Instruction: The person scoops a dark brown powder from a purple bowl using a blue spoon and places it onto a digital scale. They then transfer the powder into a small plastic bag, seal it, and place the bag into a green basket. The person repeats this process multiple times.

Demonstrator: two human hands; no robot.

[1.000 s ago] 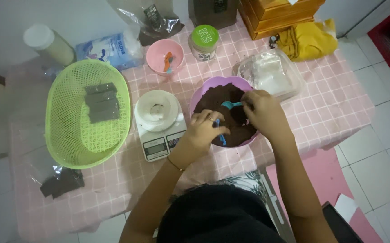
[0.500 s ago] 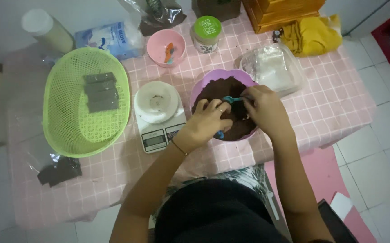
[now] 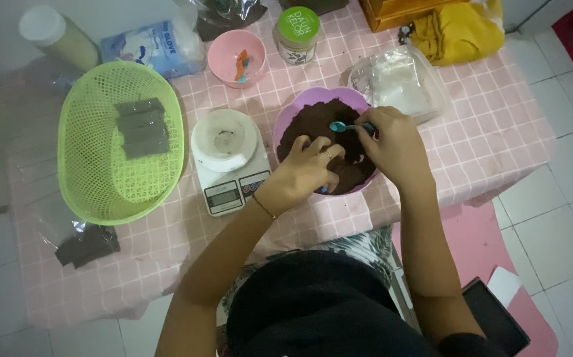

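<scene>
1. The right hand (image 3: 392,142) pinches a small teal spoon (image 3: 346,126) over the purple bowl (image 3: 293,116) of dark brown powder (image 3: 319,125); the left hand (image 3: 306,173) rests curled on the powder, its grip unclear
2. A careless scoop could flick powder onto the pink checked cloth (image 3: 485,132)
3. The white kitchen scale (image 3: 227,158) sits just left, crowding that elbow; the green basket (image 3: 118,142) stands farther left

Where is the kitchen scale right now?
In the head view the scale sits on the pink checked table, between the green basket on its left and the purple bowl on its right.
</scene>
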